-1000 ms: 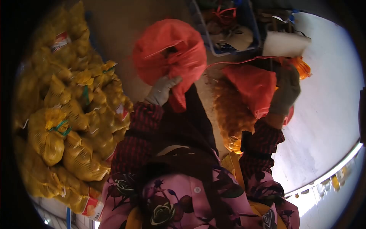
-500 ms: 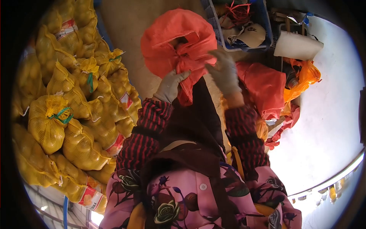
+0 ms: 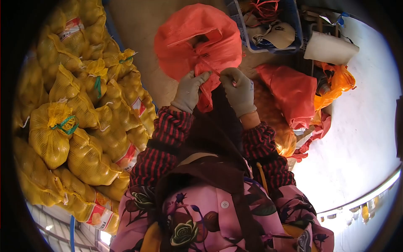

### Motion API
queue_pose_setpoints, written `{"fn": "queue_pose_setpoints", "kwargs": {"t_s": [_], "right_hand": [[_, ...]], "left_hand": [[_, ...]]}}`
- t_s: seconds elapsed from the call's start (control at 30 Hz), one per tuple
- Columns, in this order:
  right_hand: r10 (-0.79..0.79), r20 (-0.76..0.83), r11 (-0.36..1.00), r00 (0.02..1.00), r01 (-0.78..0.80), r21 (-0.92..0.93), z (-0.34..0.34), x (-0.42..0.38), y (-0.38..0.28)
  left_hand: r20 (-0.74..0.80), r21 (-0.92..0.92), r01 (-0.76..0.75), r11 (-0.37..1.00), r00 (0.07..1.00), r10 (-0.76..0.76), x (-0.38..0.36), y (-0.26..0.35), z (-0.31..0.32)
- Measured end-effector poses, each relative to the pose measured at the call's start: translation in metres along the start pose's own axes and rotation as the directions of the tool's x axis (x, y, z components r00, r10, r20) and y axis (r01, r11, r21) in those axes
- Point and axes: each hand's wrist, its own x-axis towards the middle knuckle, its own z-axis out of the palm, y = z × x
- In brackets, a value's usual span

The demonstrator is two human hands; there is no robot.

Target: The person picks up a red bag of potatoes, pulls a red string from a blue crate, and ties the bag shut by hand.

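A full red bag (image 3: 184, 31) stands in front of me, its mouth gathered toward my body. My left hand (image 3: 188, 90), in a grey glove, is closed round the gathered neck, and a loose end of red cloth (image 3: 205, 99) hangs below it. Just to the right, my gloved right hand (image 3: 239, 90) is pinched shut at the end of a thin string (image 3: 212, 68) that runs from the bag's neck. An opening in the folds shows a dark inside; what the bag contains is hidden.
Stacked yellow mesh sacks (image 3: 84, 157), some tied with green string, fill the left side. A blue crate (image 3: 250, 47) at the upper right holds a cap (image 3: 280, 35) and red strings. Red cloth (image 3: 289, 90) and an orange plastic bag (image 3: 336, 84) lie on the right.
My right hand has come down and inward from an open, blurred pose to a pinch beside the left. The left hand keeps its hold on the bag's neck.
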Motion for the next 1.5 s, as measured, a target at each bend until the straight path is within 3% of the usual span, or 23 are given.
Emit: {"fn": "queue_pose_setpoints", "kwargs": {"t_s": [0.33,0.5,0.63,0.77,1.03,1.17,1.23,1.3,1.33,1.37,1.4,1.47,1.5], "right_hand": [[-0.061,-0.06,0.992,0.996,0.067,0.106,0.026,0.01,0.005],[-0.116,-0.09,0.985,0.989,0.102,-0.14,0.033,0.016,0.006],[-0.098,-0.061,0.986,0.993,0.089,-0.144,0.034,0.021,0.006],[-0.186,-0.072,0.96,0.98,0.165,-0.226,0.037,0.025,0.007],[-0.242,-0.127,0.927,0.962,0.191,-0.322,0.048,0.031,0.007],[-0.16,-0.057,0.96,0.985,0.142,-0.241,0.043,0.024,0.005],[-0.132,-0.034,0.971,0.991,0.122,-0.204,0.04,0.02,0.01],[-0.149,0.061,0.987,0.987,0.145,0.065,0.035,0.016,0.02],[-0.15,0.062,0.987,0.987,0.146,0.065,0.034,0.013,0.015],[0.047,0.157,0.941,0.987,-0.096,0.325,0.032,0.01,0.011],[0.206,0.297,0.777,0.932,-0.34,0.529,0.03,0.008,0.006],[0.225,0.322,0.738,0.92,-0.377,0.56,0.029,0.008,-0.008],[0.247,0.347,0.695,0.905,-0.415,0.588,0.03,0.008,-0.012]], "left_hand": [[-0.034,-0.067,-0.005,0.998,0.999,0.003,0.0,0.003,0.004],[-0.041,-0.034,-0.013,0.999,0.999,0.012,0.001,0.006,0.005],[-0.032,-0.002,-0.029,1.0,0.999,0.029,-0.001,0.01,0.008],[-0.043,0.004,-0.033,0.999,0.999,0.033,0.004,0.005,0.002],[-0.167,0.035,-0.079,0.996,0.982,0.084,0.005,0.002,0.0],[-0.145,0.089,-0.06,0.994,0.987,0.072,0.001,0.006,0.003],[-0.203,0.139,-0.033,0.99,0.977,0.061,-0.001,0.007,0.006],[-0.169,0.203,-0.087,0.975,0.978,0.122,-0.001,-0.003,-0.005],[-0.13,0.265,-0.141,0.954,0.975,0.18,-0.002,-0.004,-0.005],[-0.13,0.265,-0.142,0.954,0.975,0.182,-0.004,-0.006,-0.003],[-0.186,0.37,-0.162,0.915,0.952,0.244,-0.007,-0.012,0.002],[-0.236,0.472,-0.174,0.864,0.92,0.314,-0.016,-0.019,0.018],[-0.216,0.626,-0.195,0.755,0.887,0.408,-0.02,-0.023,0.027]]}}
